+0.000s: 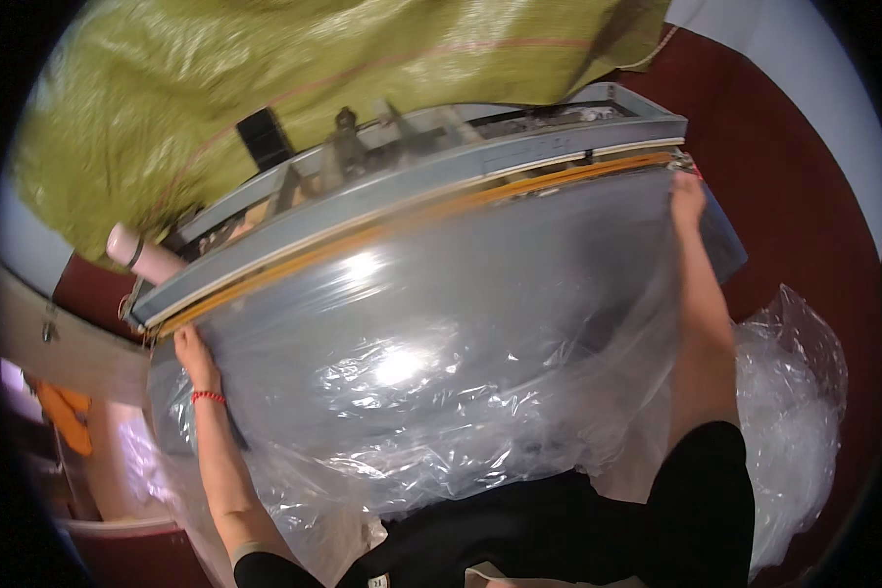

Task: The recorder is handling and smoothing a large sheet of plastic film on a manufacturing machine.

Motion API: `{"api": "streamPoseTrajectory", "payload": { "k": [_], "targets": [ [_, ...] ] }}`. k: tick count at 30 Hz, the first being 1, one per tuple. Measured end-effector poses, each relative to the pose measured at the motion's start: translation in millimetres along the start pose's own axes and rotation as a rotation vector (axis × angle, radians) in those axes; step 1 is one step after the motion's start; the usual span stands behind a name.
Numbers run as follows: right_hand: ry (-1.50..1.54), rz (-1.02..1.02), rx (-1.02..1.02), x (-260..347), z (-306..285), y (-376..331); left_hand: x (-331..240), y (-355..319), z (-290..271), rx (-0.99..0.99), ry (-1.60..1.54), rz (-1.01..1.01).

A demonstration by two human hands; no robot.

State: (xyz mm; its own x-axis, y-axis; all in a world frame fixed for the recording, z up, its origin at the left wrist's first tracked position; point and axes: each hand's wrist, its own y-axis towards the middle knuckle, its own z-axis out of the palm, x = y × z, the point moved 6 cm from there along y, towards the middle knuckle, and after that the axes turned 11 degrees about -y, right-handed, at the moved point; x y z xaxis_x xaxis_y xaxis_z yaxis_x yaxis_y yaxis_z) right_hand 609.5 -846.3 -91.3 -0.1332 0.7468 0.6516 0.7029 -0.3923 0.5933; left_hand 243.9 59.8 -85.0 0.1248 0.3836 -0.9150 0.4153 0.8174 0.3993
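Left hand at centre left, right hand at upper right, both pinching clear plastic sheeting, grey metal frame across upper centre.

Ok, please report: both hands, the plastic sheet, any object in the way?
Left hand, right hand gripping clear plastic sheet, far edge, opposite sides. Sheet spread before metal frame, wrinkled at near side. Pink bottle by frame's left end, off sheet.

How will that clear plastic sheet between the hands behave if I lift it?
The sheet will probably flop, since its near part lies in loose creases. It is likely light for its size, being see-through and seemingly thin. It may also be slippery, judging by its glossy shine.
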Motion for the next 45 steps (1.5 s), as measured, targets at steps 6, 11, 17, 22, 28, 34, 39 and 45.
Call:
{"api": "streamPoseTrajectory", "payload": {
  "k": [6,11,17,22,28,34,39,45],
  "targets": [
    [0.283,0.151,0.089,36.8,44.2,1.9,27.2,26.8,7.4,-0.02,-0.158,-0.026],
    [0.306,0.181,-0.064,6.1,48.9,15.3,35.0,32.5,11.6,-0.05,-0.221,-0.002],
    [0.384,0.327,-0.027,15.3,41.9,8.2,21.2,21.7,8.6,-0.067,-0.219,-0.022],
    [0.308,0.359,-0.078,41.3,31.3,1.3,17.7,24.5,-4.0,-0.153,-0.246,-0.06],
    [0.397,0.217,0.288,50.4,26.8,6.4,4.1,10.0,12.2,0.023,-0.33,-0.169],
    [-0.247,-0.025,-0.058,100.3,-81.6,-13.7,-95.5,-40.4,-8.7,0.346,-0.07,0.045],
    [-0.651,-0.205,-0.592,100.9,-155.3,-18.3,-165.8,-91.3,3.3,0.442,-0.183,0.022],
    [0.285,-0.53,0.323,398.9,-45.1,-178.5,-200.1,-135.1,-30.8,0.448,-0.248,0.0]
  ]
}}
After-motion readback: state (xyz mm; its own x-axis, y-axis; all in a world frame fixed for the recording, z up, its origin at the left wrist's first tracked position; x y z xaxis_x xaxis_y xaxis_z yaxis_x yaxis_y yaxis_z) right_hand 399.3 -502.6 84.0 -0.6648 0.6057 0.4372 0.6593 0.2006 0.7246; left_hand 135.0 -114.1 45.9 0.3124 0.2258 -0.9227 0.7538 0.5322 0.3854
